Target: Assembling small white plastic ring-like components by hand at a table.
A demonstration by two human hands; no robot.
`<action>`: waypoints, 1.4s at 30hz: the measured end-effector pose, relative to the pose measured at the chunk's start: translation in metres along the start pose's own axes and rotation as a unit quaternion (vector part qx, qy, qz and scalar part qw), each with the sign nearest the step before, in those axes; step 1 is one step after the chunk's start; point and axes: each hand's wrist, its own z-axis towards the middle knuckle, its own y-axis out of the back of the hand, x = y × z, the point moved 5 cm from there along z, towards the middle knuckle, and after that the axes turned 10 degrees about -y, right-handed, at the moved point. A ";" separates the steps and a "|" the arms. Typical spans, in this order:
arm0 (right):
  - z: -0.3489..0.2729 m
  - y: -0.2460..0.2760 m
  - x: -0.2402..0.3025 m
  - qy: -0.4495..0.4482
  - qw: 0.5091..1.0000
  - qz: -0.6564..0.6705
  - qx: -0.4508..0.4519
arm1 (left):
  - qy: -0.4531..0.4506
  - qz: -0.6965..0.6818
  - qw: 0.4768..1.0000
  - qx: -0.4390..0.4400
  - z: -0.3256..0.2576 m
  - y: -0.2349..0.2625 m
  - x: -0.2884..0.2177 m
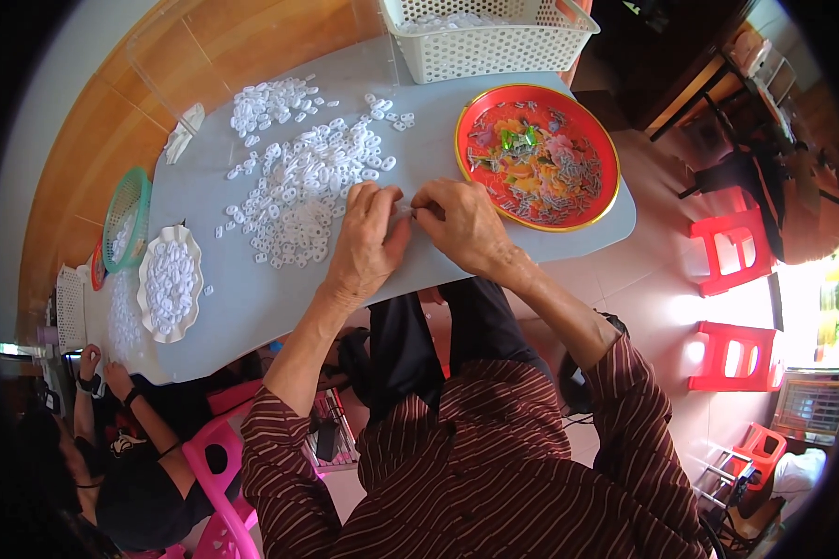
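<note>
Over the front part of the grey table, both my hands are close together with fingers pinched. My left hand has its thumb and fingers closed toward a small pale piece, mostly hidden between the hands. My right hand pinches at the other side of it; a tiny dark spot shows at its fingertips, too small to name. Beyond my left hand lies a loose heap of small white plastic pieces with holes. A red round tray with a gold rim holds many small grey metal pins and some green bits.
A white perforated basket stands at the table's far edge. At the left are a white scalloped dish of white pieces and a green basket. Another person's hands are at the left table end. Red stools stand on the right.
</note>
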 end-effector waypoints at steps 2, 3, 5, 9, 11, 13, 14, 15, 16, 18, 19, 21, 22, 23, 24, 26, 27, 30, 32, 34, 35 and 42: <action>-0.003 0.005 -0.001 -0.049 0.992 0.113 -0.006 | 0.050 -0.029 0.998 -0.037 -0.004 0.002 0.001; -0.005 0.007 0.002 -0.048 0.992 0.114 -0.008 | 0.100 -0.058 0.991 -0.074 -0.007 0.004 0.004; -0.008 0.008 -0.001 -0.115 0.971 0.207 0.016 | 0.150 -0.146 0.975 -0.077 -0.011 0.002 0.005; -0.016 0.011 -0.007 -0.138 0.964 0.225 0.021 | 0.184 -0.203 0.959 -0.073 -0.011 -0.002 -0.001; -0.019 0.017 -0.001 -0.135 0.969 0.206 0.029 | 0.207 -0.183 0.960 -0.056 -0.014 -0.004 -0.005; -0.020 0.016 -0.005 -0.101 0.977 0.189 0.020 | 0.231 -0.199 0.951 -0.042 -0.015 -0.005 -0.013; -0.020 0.017 -0.004 -0.065 0.983 0.172 0.019 | 0.261 -0.211 0.942 -0.030 -0.017 -0.007 -0.013; -0.022 0.018 -0.007 -0.062 0.981 0.180 0.026 | 0.271 -0.247 0.930 -0.038 -0.020 -0.012 -0.011; -0.022 0.020 -0.007 -0.062 0.982 0.179 0.023 | 0.268 -0.249 0.930 -0.037 -0.022 -0.014 -0.010; -0.023 0.027 -0.001 0.011 0.994 0.107 -0.004 | 0.274 -0.279 0.920 -0.028 -0.024 -0.020 -0.008; -0.020 0.032 -0.004 0.011 0.994 0.107 -0.006 | 0.272 -0.279 0.920 -0.028 -0.023 -0.020 -0.010; -0.002 0.051 -0.018 0.026 0.998 0.025 -0.057 | 0.255 -0.235 0.937 -0.041 -0.026 -0.017 -0.011; 0.006 0.066 -0.027 0.031 0.995 -0.021 -0.087 | 0.253 -0.239 0.937 -0.042 -0.024 -0.018 -0.012; 0.013 0.082 -0.036 0.044 0.993 -0.047 -0.095 | 0.245 -0.253 0.935 -0.041 -0.019 -0.019 -0.014; 0.023 0.086 -0.048 0.061 0.991 -0.079 -0.093 | 0.242 -0.262 0.933 -0.041 -0.019 -0.019 -0.014; 0.031 0.089 -0.047 0.047 0.992 -0.111 -0.044 | 0.243 -0.257 0.934 -0.040 -0.020 -0.018 -0.014; 0.036 0.087 -0.050 0.048 0.992 -0.110 -0.043 | 0.244 -0.254 0.935 -0.038 -0.020 -0.018 -0.014; 0.043 0.073 -0.054 0.087 0.979 -0.182 -0.002 | 0.246 -0.251 0.935 -0.040 -0.021 -0.022 -0.015; 0.047 0.063 -0.053 0.059 0.942 -0.328 0.033 | 0.240 -0.239 0.940 -0.039 -0.021 -0.022 -0.016; 0.049 0.060 -0.045 0.080 0.944 -0.320 0.027 | 0.232 -0.229 0.944 -0.038 -0.021 -0.022 -0.017; 0.049 0.059 -0.040 0.100 0.944 -0.313 0.019 | 0.227 -0.226 0.946 -0.040 -0.021 -0.021 -0.018; 0.062 0.073 -0.044 0.044 0.962 -0.268 0.030 | 0.213 -0.212 0.953 -0.049 -0.019 -0.020 -0.020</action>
